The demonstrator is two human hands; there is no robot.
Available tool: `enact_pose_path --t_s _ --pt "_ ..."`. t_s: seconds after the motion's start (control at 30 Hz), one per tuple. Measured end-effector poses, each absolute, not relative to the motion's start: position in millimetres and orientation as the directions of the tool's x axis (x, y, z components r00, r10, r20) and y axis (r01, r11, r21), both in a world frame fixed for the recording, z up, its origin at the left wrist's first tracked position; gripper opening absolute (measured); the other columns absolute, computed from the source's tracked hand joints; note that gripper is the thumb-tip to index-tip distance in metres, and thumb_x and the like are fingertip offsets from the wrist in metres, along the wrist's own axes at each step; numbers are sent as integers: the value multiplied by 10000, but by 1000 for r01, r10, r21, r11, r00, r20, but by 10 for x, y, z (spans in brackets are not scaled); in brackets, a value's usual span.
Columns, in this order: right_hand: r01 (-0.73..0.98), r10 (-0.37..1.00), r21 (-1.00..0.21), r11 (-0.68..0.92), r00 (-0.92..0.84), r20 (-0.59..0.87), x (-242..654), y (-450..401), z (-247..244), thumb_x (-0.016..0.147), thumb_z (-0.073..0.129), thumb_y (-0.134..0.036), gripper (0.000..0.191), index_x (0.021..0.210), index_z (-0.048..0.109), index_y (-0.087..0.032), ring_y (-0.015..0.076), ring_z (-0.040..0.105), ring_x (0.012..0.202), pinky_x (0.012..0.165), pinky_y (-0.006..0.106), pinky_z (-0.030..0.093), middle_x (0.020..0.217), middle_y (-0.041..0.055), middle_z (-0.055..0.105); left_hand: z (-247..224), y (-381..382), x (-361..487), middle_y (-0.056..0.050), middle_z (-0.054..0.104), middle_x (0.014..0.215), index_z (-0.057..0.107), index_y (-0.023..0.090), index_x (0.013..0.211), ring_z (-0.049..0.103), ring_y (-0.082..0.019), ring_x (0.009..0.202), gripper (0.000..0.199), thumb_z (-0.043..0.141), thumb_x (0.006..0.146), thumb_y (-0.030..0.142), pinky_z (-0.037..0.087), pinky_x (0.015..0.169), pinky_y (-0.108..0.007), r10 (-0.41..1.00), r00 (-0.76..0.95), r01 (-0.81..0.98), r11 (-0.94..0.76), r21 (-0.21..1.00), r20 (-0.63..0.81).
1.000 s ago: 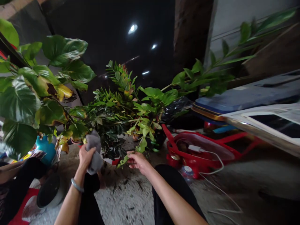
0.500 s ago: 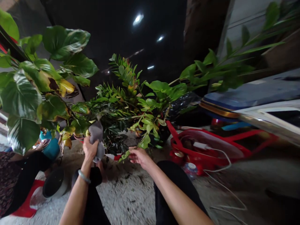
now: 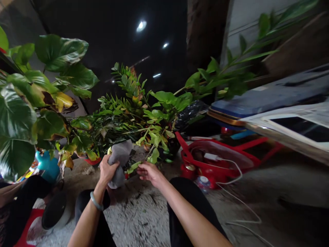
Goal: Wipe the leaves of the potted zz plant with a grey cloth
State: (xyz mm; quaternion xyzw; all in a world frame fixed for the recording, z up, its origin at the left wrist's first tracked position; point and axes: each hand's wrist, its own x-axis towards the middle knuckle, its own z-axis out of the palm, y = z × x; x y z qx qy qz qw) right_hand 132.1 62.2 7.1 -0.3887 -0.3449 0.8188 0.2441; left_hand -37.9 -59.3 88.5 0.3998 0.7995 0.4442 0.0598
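My left hand (image 3: 108, 168) is closed on a grey cloth (image 3: 120, 156), which hangs over and below the fingers. A bit of something yellow-green shows at the cloth's upper left edge. To the right, my right hand (image 3: 150, 173) pinches a leafy green stem (image 3: 134, 167) near its end, thumb and forefinger together. That stem belongs to the leafy plant (image 3: 154, 137) just beyond my hands. The cloth is a short way left of the stem's tip; whether they touch I cannot tell.
A large-leafed plant (image 3: 60, 53) spreads at the left, above a dark bucket (image 3: 54, 210) and another person's leg (image 3: 33, 192). At the right are a red basket (image 3: 218, 164) with a white cable (image 3: 238, 171), a bottle (image 3: 204, 183) and a stack of blue boards (image 3: 257, 103).
My left hand has carried the grey cloth to the right, closer to my right hand. The right hand keeps hold of the stem. The whole view has shifted slightly.
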Motion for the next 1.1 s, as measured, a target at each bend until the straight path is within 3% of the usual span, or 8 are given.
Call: enact_pose_path --t_s 0.1,0.23,0.47,0.53,0.7,0.87,0.97,1.1 --pt "-207 702 -749 -629 -566 -432 1333 611 59 816 655 -144 68 858 661 -197 152 701 623 503 229 538 731 9 741 756 -572 -296 -19 669 782 724 189 843 617 -224 792 233 741 617 242 462 730 -312 746 -657 559 381 736 112" --pt "-114 659 -763 -636 -595 -461 1423 652 11 779 707 -171 71 793 642 -194 158 682 585 465 220 502 701 19 731 955 -963 -186 26 607 661 710 185 693 548 -187 681 139 733 566 235 410 639 -283 876 -476 560 374 739 -83" --pt "-238 665 -710 -663 -623 -412 1438 688 58 792 710 -227 146 738 576 -205 180 730 658 566 252 552 685 21 713 1627 -621 -252 13 635 770 709 210 872 578 -204 752 328 766 646 441 472 712 -296 654 -655 606 154 781 379" --pt "-241 678 -714 -657 -602 -421 1422 672 63 786 699 -215 139 738 568 -209 177 730 656 572 250 550 674 10 703 1486 -373 -244 -3 653 805 709 199 893 593 -209 773 327 759 650 413 479 742 -313 642 -667 610 180 772 378" --pt "-158 672 -738 -656 -567 -476 1456 671 41 743 676 -149 143 699 551 -204 147 673 537 501 225 509 609 -9 671 1206 -411 -174 -2 671 740 752 182 770 601 -207 737 207 762 572 243 463 712 -306 848 -513 645 282 711 129" --pt "-189 682 -744 -641 -584 -440 1496 698 47 725 681 -147 187 683 512 -213 147 676 535 506 222 516 586 -13 667 1682 -571 -196 20 634 722 730 190 826 585 -193 714 278 775 647 398 471 673 -283 720 -609 597 139 790 333" --pt "-209 696 -748 -630 -579 -424 1483 685 61 715 689 -154 211 680 491 -218 150 693 560 533 226 534 588 -17 666 1772 -314 -224 17 636 780 712 201 888 596 -195 756 313 765 688 435 480 705 -283 605 -632 653 81 753 484" --pt "-238 714 -754 -612 -577 -398 1476 665 53 697 683 -155 183 704 512 -221 146 686 554 529 224 532 590 -30 656 1362 -144 -184 -10 664 789 726 190 828 609 -207 772 199 768 640 240 463 737 -310 741 -571 715 236 658 354"
